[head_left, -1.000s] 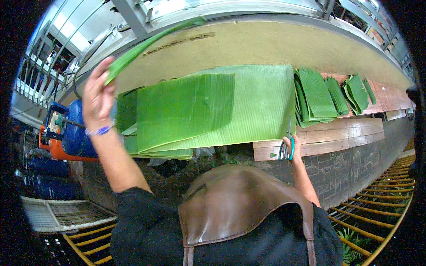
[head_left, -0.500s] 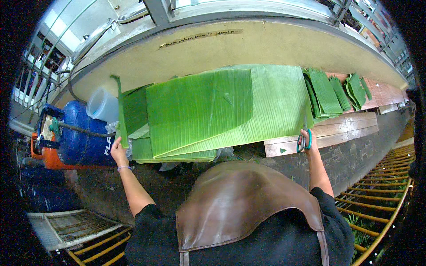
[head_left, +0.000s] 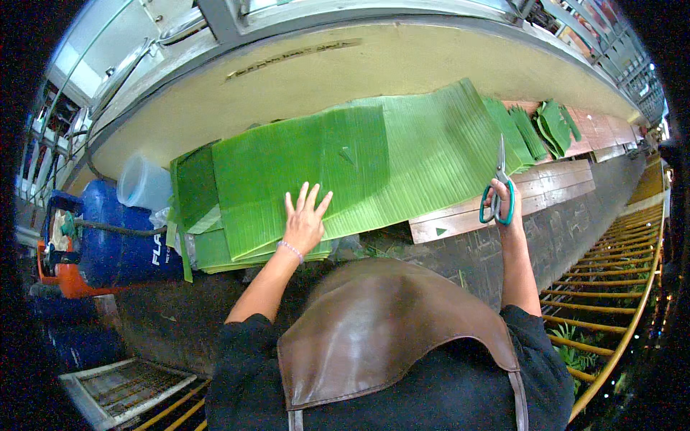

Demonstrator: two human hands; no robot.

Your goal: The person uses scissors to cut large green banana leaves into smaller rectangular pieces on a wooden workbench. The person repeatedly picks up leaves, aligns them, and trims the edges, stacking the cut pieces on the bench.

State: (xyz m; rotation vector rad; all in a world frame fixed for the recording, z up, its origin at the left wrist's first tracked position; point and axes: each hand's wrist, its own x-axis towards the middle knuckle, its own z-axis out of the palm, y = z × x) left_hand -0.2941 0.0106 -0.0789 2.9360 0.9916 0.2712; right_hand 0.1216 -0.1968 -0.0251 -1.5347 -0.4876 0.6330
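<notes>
A large green banana leaf (head_left: 388, 161) lies spread over a stack of more leaves on a wooden table (head_left: 546, 183). My left hand (head_left: 305, 219) rests flat on the leaf near its front edge, fingers spread. Over the table's front edge, right of the leaf, my right hand (head_left: 499, 205) holds a pair of teal-handled scissors (head_left: 498, 183) with the blades pointing up. A brown leather apron (head_left: 388, 334) covers my chest below.
Folded leaf pieces (head_left: 550, 126) lie in piles further right on the table. A blue barrel (head_left: 126, 237), a pale plastic jug (head_left: 144, 183) and an orange container (head_left: 61, 276) stand at the left. Yellow rails (head_left: 611, 287) run at the right, a metal grate (head_left: 122, 388) lower left.
My left hand dropped a leaf strip from overhead toward the left, then came down flat on the big leaf. My right hand rose with the scissors.
</notes>
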